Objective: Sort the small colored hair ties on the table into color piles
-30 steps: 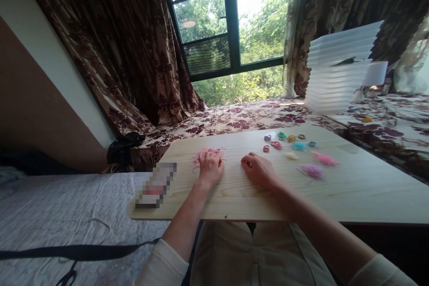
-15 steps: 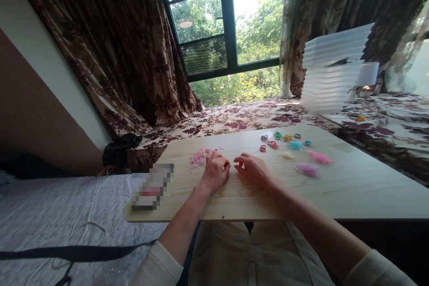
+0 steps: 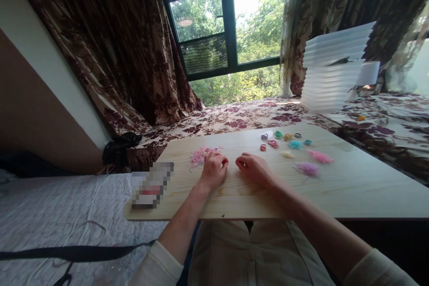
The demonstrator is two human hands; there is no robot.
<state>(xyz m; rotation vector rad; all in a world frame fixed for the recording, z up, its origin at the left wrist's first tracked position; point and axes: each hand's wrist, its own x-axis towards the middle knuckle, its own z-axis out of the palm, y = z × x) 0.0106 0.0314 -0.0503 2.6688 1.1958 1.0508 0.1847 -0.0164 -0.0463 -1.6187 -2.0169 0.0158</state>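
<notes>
My left hand (image 3: 214,170) rests at the right edge of a tangled pink and pale purple pile (image 3: 198,156) of what look like small elastic bands. Its thumb and fingers are curled into a pinch; anything between the tips is too small to make out. Across a narrow gap, my right hand (image 3: 254,167) lies on the light wooden tabletop (image 3: 234,201), fingers bent together, their contents hidden. To its right are a purple pile (image 3: 307,170), a pink pile (image 3: 321,157), a cream pile (image 3: 287,154) and a turquoise pile (image 3: 295,145) of similar strands.
Several ring-like bundles lie farther back, among them a green bundle (image 3: 278,134), a red bundle (image 3: 263,147) and a teal bundle (image 3: 307,142). A blurred-out flat object (image 3: 152,187) sits at the table's left end. Stacked translucent trays (image 3: 330,80) stand behind, on floral fabric.
My left hand has moved right, off the pink pile and closer to my right hand, its fingers now pinched. Over the last half second, the two hands have drawn slightly apart.
</notes>
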